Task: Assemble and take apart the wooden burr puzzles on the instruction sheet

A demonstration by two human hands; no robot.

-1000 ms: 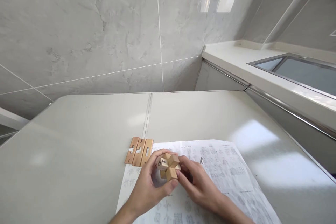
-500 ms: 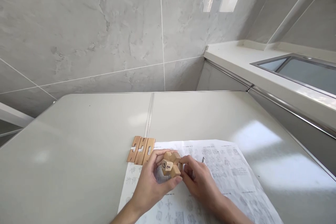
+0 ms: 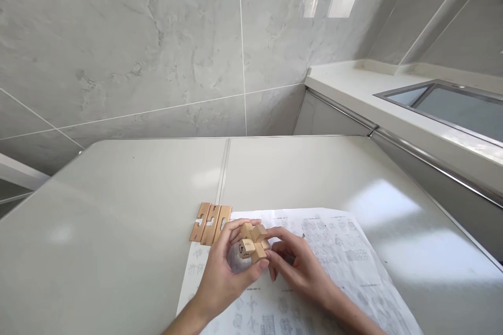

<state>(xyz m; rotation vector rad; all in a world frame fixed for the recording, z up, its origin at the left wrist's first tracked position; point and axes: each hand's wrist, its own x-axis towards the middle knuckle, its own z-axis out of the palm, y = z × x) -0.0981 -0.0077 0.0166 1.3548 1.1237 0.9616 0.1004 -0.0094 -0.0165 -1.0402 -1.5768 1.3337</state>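
In the head view we see both our hands around one wooden block puzzle (image 3: 253, 244), held over the printed sheet (image 3: 353, 277) near the lower middle of the view. Short, square-ended bars cross one another and jut out on several sides. The bar end facing left carries dark handwritten marks.

Our left hand (image 3: 222, 274) is clamped on the puzzle: the fingers curl round its far side and the thumb runs along the near side, its tip by the lowest bar end. Our right hand (image 3: 301, 264) is at the puzzle's right side, forefinger above and thumb below, pinching it; the other fingers are bent underneath, and we cannot tell whether they touch the wood.

Just beyond the left hand, three flat wooden pieces (image 3: 210, 223) lie side by side at a slant over the sheet's far left corner. The left and middle ones have notches and dark marks; the right one has an opening partly hidden by our fingers. The sheet bears rows of grey line drawings, too small to read, and a little dark speck (image 3: 303, 235) shows beyond the right hand.

All this rests on a pale, glossy bench (image 3: 118, 220), split by a seam (image 3: 223, 167) and bright with reflected light at right. Behind it stands a grey tiled wall (image 3: 118, 42); to the right runs a white ledge (image 3: 346, 81) with a metal-framed inset (image 3: 451, 110).
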